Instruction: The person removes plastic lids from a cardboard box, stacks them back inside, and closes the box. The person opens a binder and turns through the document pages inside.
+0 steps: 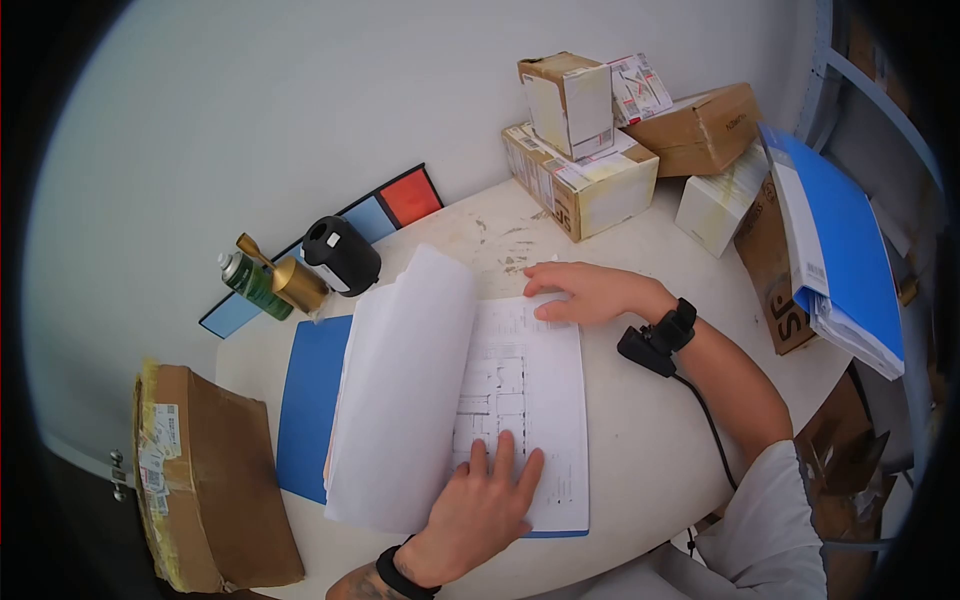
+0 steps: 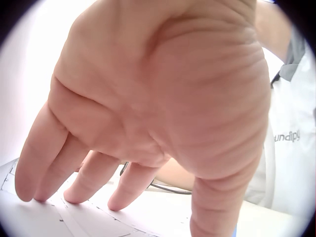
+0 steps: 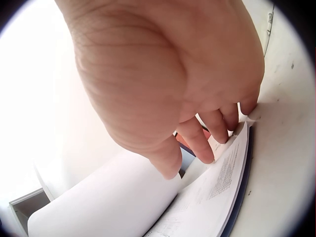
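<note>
Left hand [image 1: 485, 515]: fingers spread, tips on the page [image 1: 552, 400]. Right hand [image 1: 592, 292]: fingers slightly apart, at its top edge. Page beneath left fingertips appears light, limp, easily creased; best grip, the corner by the right thumb.

The drawing sheet [image 1: 556, 400] and curled pages [image 1: 405, 400] are smooth, matt paper; the folder cover [image 1: 308, 410] looks like smooth plastic. The surface [image 1: 650, 440] is smooth, scuffed at upper centre. At lower left, the carton [image 1: 238, 480] is matt cardboard; left of centre, the cup [image 1: 301, 285] looks like brassy metal. The sleeve [image 1: 768, 512] is cloth.
</note>
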A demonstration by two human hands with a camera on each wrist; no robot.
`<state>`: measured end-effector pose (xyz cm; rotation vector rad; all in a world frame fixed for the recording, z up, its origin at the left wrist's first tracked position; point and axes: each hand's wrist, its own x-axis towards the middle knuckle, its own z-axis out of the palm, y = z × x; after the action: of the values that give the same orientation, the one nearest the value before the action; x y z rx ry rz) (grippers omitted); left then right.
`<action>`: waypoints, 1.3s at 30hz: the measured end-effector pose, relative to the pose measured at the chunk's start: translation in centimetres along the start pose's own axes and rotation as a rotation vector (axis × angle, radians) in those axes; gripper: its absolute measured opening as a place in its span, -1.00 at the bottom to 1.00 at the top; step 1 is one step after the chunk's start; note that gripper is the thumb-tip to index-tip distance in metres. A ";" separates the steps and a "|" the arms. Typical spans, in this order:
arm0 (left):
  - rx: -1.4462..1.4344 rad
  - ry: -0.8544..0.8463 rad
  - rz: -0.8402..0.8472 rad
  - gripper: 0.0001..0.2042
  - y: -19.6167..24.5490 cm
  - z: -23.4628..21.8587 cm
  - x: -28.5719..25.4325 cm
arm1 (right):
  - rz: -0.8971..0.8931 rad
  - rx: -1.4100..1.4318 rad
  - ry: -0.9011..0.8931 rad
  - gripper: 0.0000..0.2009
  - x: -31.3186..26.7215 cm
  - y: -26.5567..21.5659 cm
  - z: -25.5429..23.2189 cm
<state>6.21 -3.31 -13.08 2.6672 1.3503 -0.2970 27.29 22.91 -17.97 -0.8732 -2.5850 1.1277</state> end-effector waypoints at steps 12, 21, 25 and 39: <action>-0.071 0.039 -0.013 -0.32 1.6 -1.2 0.2 | 0.069 0.264 0.004 -0.61 -0.6 0.5 -2.0; 0.166 0.171 0.079 -0.34 1.3 1.1 -0.2 | 0.043 0.225 0.046 -0.64 -0.3 0.8 -1.4; 0.079 0.090 0.074 -0.36 2.0 -1.0 0.0 | 0.030 0.241 0.046 -0.66 -0.1 1.0 -1.1; 0.142 0.150 0.094 -0.35 1.7 1.3 -0.7 | 0.083 0.270 0.055 -0.66 -0.3 0.5 -1.0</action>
<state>7.03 -5.11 -14.08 2.9127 1.2832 -0.1913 28.09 23.62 -17.63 -0.9384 -2.3006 1.4127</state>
